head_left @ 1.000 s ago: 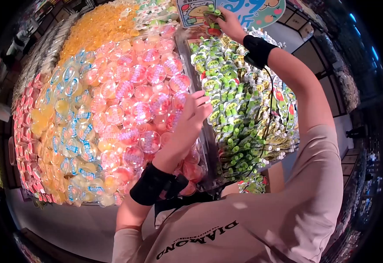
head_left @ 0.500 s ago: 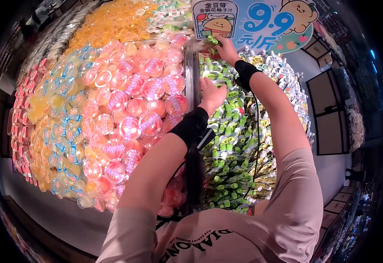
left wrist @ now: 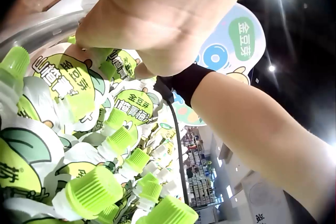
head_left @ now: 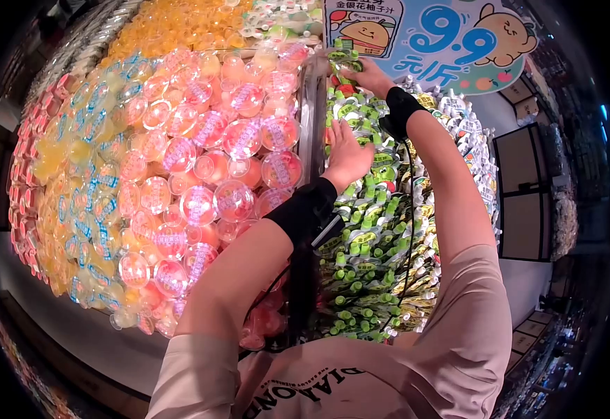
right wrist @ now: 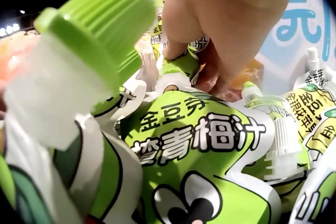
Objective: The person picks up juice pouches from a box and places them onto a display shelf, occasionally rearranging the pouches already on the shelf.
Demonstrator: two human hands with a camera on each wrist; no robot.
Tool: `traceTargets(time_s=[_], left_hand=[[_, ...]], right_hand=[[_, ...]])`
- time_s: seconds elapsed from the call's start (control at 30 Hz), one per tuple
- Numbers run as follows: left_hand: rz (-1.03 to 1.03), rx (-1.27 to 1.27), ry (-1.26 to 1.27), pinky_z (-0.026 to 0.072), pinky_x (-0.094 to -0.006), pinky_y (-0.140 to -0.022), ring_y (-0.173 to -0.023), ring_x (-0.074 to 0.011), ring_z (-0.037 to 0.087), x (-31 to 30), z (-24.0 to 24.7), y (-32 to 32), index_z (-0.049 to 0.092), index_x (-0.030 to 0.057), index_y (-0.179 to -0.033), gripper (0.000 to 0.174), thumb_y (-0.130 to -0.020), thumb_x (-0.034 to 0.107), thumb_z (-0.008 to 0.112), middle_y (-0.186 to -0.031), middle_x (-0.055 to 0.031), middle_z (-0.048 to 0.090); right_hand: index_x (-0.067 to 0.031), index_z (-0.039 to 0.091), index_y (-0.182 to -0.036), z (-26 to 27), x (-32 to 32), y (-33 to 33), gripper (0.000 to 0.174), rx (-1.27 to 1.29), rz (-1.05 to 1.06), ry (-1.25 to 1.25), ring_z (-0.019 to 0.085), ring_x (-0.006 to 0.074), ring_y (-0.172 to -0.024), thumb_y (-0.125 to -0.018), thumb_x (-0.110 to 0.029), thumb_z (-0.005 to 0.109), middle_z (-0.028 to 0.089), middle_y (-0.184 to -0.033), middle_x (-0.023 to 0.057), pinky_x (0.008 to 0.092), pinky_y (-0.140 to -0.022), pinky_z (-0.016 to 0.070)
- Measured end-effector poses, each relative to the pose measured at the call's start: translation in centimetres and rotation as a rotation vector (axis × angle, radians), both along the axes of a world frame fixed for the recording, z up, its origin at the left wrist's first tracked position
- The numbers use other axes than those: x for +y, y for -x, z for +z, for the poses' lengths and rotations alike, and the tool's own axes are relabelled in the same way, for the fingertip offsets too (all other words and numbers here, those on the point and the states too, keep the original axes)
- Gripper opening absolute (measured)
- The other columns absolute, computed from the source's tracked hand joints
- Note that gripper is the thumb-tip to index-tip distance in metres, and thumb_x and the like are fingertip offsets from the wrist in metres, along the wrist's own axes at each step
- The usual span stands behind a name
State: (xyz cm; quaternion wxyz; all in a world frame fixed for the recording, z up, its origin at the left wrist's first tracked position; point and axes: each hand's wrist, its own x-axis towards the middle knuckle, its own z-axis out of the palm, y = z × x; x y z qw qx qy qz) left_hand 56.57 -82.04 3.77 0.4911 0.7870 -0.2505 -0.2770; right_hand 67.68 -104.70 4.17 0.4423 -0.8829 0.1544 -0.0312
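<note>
My right hand (head_left: pixel 373 75) is at the far end of the display, fingers curled on a green-capped juice pouch (head_left: pixel 345 57) just below the price sign. In the right wrist view, its thumb and fingers come down around a green pouch (right wrist: pixel 184 67); the fingertips are partly hidden. My left hand (head_left: pixel 349 155) rests nearer to me over the bed of green juice pouches (head_left: pixel 364 241), its fingers extended forward beside the divider. The left wrist view shows that palm (left wrist: pixel 157 19) above pouches with ribbed green caps (left wrist: pixel 94 192).
A metal divider (head_left: pixel 310 133) separates the pouches from round pink jelly cups (head_left: pixel 235 199). Yellow-labelled, white-capped pouches (head_left: pixel 469 136) fill the right side. The blue price sign (head_left: pixel 417 52) stands behind my right hand. A black cable (head_left: pixel 411 230) hangs from the right wrist band.
My left hand has moved from above the jelly cups across to the green pouches, and its fingers have straightened. My right hand has come lower, below the sign, still with a green-capped pouch.
</note>
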Motion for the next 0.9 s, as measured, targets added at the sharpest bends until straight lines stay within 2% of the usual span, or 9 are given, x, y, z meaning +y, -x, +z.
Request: traceTargets(time_s=[0.13, 0.2, 0.33, 0.37, 0.53, 0.67, 0.73, 0.8, 0.9], left_hand=[[0.015, 0.013, 0.0, 0.006, -0.0415, -0.121, -0.149, -0.0419, -0.001, 0.0, 0.0, -0.2, 0.004, -0.0122, -0.15, 0.093, -0.09, 0.035, 0.057, -0.158, -0.0322, -0.001], [0.005, 0.022, -0.003, 0.0063, -0.0416, -0.121, -0.149, -0.042, -0.002, 0.0, 0.1, -0.2, 0.004, -0.0116, -0.15, 0.094, -0.089, 0.035, 0.058, -0.158, -0.0316, -0.002], [0.015, 0.024, 0.026, 0.007, -0.0417, -0.122, -0.149, -0.042, -0.001, 0.1, -0.2, -0.1, 0.004, -0.0098, -0.151, 0.094, -0.089, 0.034, 0.059, -0.159, -0.0307, -0.002], [0.017, 0.015, 0.014, 0.0075, -0.0418, -0.122, -0.149, -0.0418, -0.001, -0.1, -0.5, -0.2, 0.004, -0.0092, -0.151, 0.094, -0.088, 0.034, 0.059, -0.159, -0.0301, -0.002], [0.008, 0.045, -0.014, 0.0084, -0.0418, -0.121, -0.149, -0.0414, -0.001, 0.0, 0.0, -0.4, 0.003, -0.0079, -0.152, 0.094, -0.088, 0.033, 0.059, -0.16, -0.0279, -0.003], [-0.005, 0.057, -0.018, 0.0086, -0.0419, -0.121, -0.149, -0.041, -0.002, 0.3, 0.2, -0.4, 0.002, -0.0074, -0.152, 0.093, -0.088, 0.033, 0.058, -0.16, -0.0271, -0.004], [-0.003, 0.053, -0.02, 0.0082, -0.0423, -0.121, -0.149, -0.041, -0.002, 0.2, 0.1, -0.3, 0.002, -0.0075, -0.152, 0.093, -0.088, 0.033, 0.057, -0.16, -0.0269, -0.004], [-0.002, 0.028, -0.015, 0.008, -0.0425, -0.121, -0.149, -0.0416, -0.002, 0.1, 0.0, -0.3, 0.002, -0.0086, -0.151, 0.094, -0.088, 0.033, 0.057, -0.16, -0.0278, -0.004], [-0.014, -0.001, -0.037, 0.0077, -0.0421, -0.122, -0.149, -0.042, -0.002, 0.1, -0.3, -0.3, 0.002, -0.0098, -0.151, 0.095, -0.088, 0.034, 0.058, -0.159, -0.029, -0.003]], right_hand=[[-0.0053, 0.052, -0.131, -2.2, 0.2, -0.5, 0.059, -0.145, 0.109, -0.008, 0.063, 0.012, -0.09, -0.084, -0.026, 0.079, 0.065, -0.104, 0.0029, 0.0268, -0.069, 0.0542], [-0.0057, 0.054, -0.127, -2.1, -0.1, -0.9, 0.054, 0.063, 0.005, -0.057, 0.063, 0.0105, -0.083, -0.085, -0.027, 0.079, 0.064, -0.101, 0.003, 0.0267, -0.069, 0.0542], [0.0016, 0.064, -0.103, -3.1, -2.0, -1.3, 0.047, 0.354, -0.015, -0.186, 0.058, 0.0129, -0.083, -0.083, -0.039, 0.079, 0.066, -0.098, 0.0091, 0.0305, -0.07, 0.0466], [-0.0021, 0.066, -0.096, -4.1, -2.9, -1.7, 0.043, 0.405, -0.046, -0.273, 0.054, 0.0103, -0.079, -0.083, -0.042, 0.078, 0.066, -0.093, 0.0045, 0.0282, -0.067, 0.0434], [-0.004, 0.067, -0.102, 0.0, 0.8, 1.2, 0.039, 0.455, -0.023, -0.48, 0.054, 0.0099, -0.084, -0.085, -0.038, 0.078, 0.066, -0.095, 0.0026, 0.0271, -0.072, 0.043], [-0.001, 0.063, -0.116, 0.2, 1.0, 0.2, 0.05, 0.422, -0.057, -0.373, 0.056, 0.0168, -0.097, -0.08, -0.027, 0.083, 0.061, -0.12, 0.009, 0.0328, -0.078, 0.0442], [0.0017, 0.061, -0.12, 0.4, 1.2, -0.3, 0.051, 0.04, -0.198, -0.489, 0.057, 0.0161, -0.099, -0.079, -0.021, 0.083, 0.062, -0.121, 0.0094, 0.0348, -0.079, 0.0455], [0.0018, 0.06, -0.119, 0.5, 0.5, -1.1, 0.05, 0.081, -0.211, -0.49, 0.059, 0.0147, -0.102, -0.079, -0.018, 0.083, 0.062, -0.12, 0.0096, 0.0366, -0.079, 0.048], [0.0029, 0.057, -0.125, 0.3, 0.5, -1.5, 0.064, 0.153, 0.033, -0.502, 0.06, 0.0151, -0.103, -0.076, -0.026, 0.086, 0.061, -0.123, 0.01, 0.035, -0.081, 0.0506]])
